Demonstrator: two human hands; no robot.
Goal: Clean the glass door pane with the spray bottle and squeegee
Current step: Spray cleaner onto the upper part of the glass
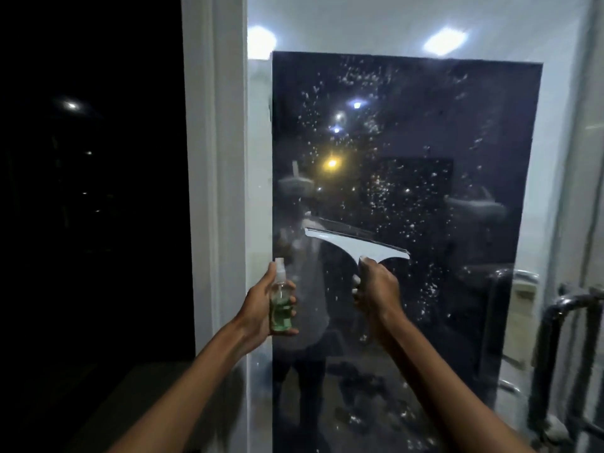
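I held the spray bottle (281, 300) left of the squeegee (354, 245), both before the glass door pane (425, 158); door handles (555, 322) stood right.

Single head-worn wide-angle view, facing forward, close to the glass door pane (405, 191); both forearms reach in from bottom edge; white frame (215, 158) left of centre

Two bare forearms, no sleeves, no rings on left hand (258, 308) or right hand (376, 289).
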